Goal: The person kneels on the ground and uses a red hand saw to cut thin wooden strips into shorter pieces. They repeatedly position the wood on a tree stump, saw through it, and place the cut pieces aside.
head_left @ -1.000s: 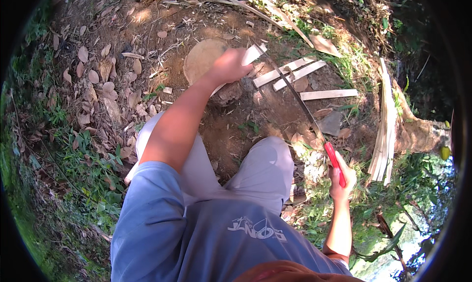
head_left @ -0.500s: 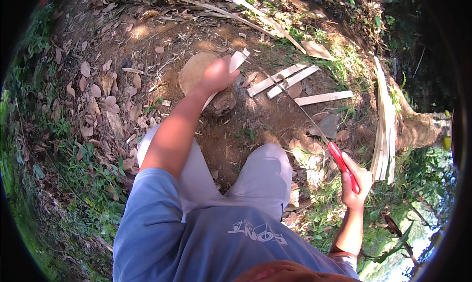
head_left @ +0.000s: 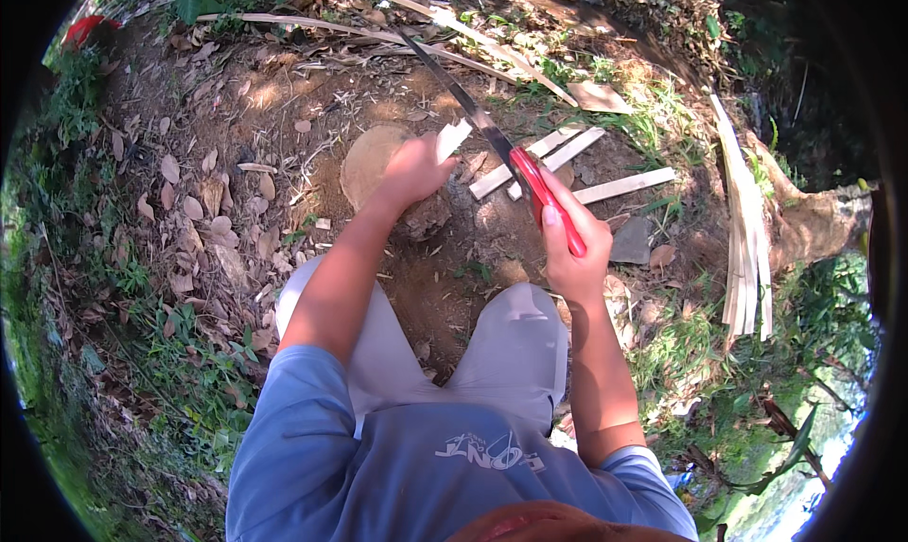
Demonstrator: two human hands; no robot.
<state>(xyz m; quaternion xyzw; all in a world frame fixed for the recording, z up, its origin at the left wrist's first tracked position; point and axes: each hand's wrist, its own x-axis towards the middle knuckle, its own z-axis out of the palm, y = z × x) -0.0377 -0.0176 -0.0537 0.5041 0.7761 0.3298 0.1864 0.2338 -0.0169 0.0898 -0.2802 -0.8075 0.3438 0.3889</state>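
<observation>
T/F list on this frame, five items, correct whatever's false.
1. The right hand grips a red-handled long-bladed tool. True.
2. The left hand is empty. False: it holds a pale wood piece.
3. Fallen leaves lie left of the round wooden block. True.
4. The long-bladed tool points down toward the knees. False: it points up and left in the picture.
5. The trousers are black. False: they are light-coloured.
</observation>
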